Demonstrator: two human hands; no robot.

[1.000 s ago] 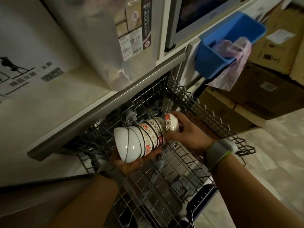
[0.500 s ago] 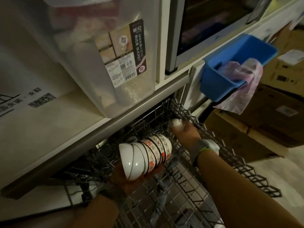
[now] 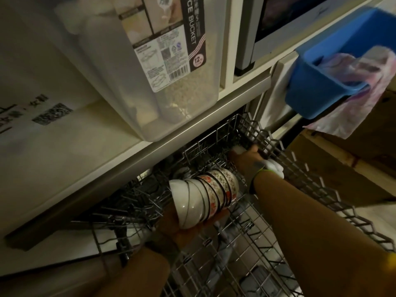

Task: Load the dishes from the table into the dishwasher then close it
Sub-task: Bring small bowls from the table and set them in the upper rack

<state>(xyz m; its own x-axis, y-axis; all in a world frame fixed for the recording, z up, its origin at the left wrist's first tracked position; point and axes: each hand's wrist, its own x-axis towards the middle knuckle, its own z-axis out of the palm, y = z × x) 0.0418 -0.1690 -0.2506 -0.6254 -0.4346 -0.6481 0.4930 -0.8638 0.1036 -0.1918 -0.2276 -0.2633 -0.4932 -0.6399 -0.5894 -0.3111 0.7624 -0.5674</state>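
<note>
Down at the far rack, my right grip pinches one bowl into place; my left grip cradles the remaining stack, unloaded.

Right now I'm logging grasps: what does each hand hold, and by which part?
The left hand cradles the stack of nested bowls from underneath. The right hand holds a single bowl at the rack's far corner; where its fingers grip cannot be told.

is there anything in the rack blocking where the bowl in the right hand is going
Nothing visible does. The right hand holds a small bowl at the far corner of the wire rack; only bare tines show there, though that corner is dim.
</note>
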